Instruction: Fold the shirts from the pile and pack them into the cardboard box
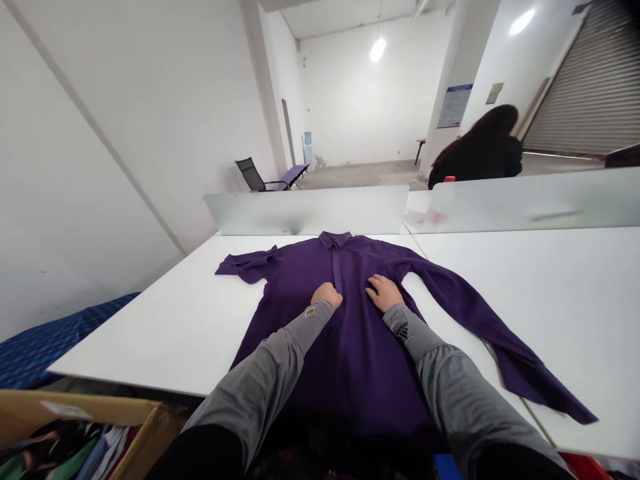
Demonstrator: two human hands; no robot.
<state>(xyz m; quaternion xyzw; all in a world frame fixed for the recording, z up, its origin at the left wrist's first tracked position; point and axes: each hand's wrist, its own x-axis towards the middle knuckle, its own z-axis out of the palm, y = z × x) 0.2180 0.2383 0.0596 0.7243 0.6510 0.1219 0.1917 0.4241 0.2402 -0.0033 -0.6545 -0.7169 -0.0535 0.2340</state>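
A dark purple button-up shirt (pixel 370 373) lies front up across the white table, collar toward the far side. Its sleeve on the right stretches out toward the near right, while the one on the left is bunched and folded short. My left hand (pixel 327 295) is closed at the button placket, on the shirt's cloth; its fingertips are hidden. On the right side of the chest, my right hand (pixel 385 292) rests open, fingers apart and slightly bent on the fabric. The shirt's lower part hangs toward me and darkens at the near table edge.
Frosted divider panels (pixel 310 210) stand along the back of the white table (pixel 175 333). A cardboard box (pixel 145 427) of clothes sits at the near left, beside blue patterned cloth (pixel 65 333). Beyond the dividers are a person in black (pixel 475 157) and a chair (pixel 253 175).
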